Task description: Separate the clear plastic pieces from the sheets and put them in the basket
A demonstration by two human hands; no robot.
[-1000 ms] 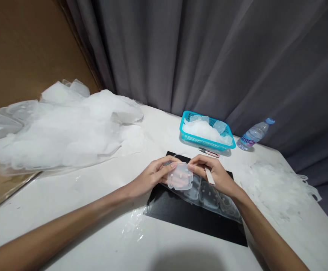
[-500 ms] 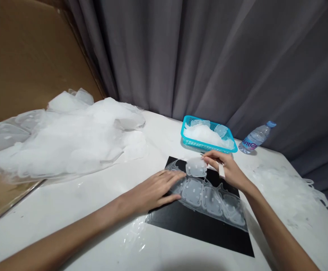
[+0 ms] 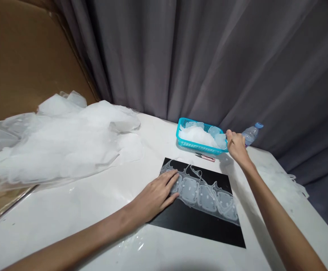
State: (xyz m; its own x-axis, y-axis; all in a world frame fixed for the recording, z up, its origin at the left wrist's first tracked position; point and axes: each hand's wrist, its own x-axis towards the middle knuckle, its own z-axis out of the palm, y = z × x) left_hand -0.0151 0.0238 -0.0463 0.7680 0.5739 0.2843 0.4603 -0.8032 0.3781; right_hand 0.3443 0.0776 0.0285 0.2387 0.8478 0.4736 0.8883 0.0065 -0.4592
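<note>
My left hand [image 3: 161,192] lies flat with fingers stretched over the left end of a translucent plastic sheet [image 3: 207,198]. Rounded square panels with small white dots run along this sheet, which rests on a black mat [image 3: 197,226]. Loose thin strips of the same material curl across its panels. At the right end of a blue basket [image 3: 200,147], my right hand [image 3: 236,145] pinches a loose translucent plastic piece [image 3: 221,140] over the rim. White and translucent pieces [image 3: 196,134] fill the basket.
A pink-handled cutter [image 3: 206,157] lies between basket and mat. Behind my right hand stands a water bottle [image 3: 252,133]. A large heap of white translucent sheets [image 3: 59,139] covers the left side, beside a cardboard box [image 3: 25,56]. Clear scraps [image 3: 282,192] lie at right; a grey curtain [image 3: 197,56] hangs behind.
My right hand has moved from above the mat, back and right to the basket, carrying the plastic piece. The cutter now shows fully. My left hand stays on the sheet.
</note>
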